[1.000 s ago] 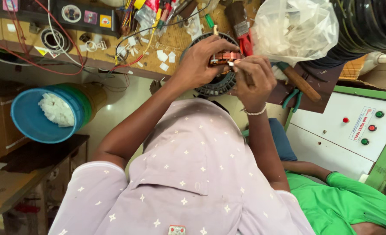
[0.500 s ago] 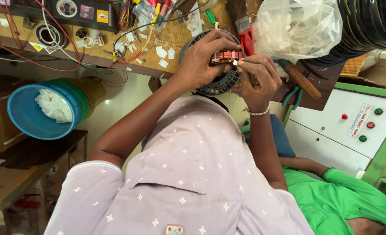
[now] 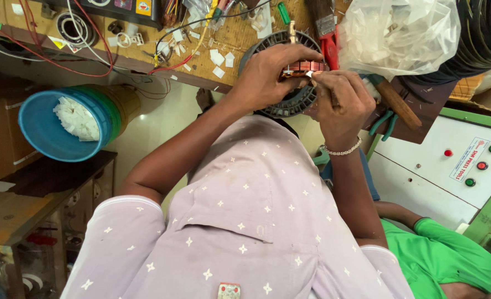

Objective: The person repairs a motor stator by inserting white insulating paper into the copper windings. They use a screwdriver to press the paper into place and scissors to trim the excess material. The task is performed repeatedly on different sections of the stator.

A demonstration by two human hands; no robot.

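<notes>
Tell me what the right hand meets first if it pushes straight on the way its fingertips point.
Probably the copper windings on the round motor stator: the right hand already pinches at them, opposite the left hand. Depth is unclear.

surface [image 3: 240, 34]: wooden, cluttered
paper scraps [image 3: 219, 57]: white, scattered on it
wires [image 3: 85, 52]: red and white, trailing across
plastic bag [image 3: 398, 33]: clear, crumpled
brush [image 3: 324, 22]: lying flat

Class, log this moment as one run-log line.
left hand: holds stator | right hand: at copper winding | bench behind
</notes>
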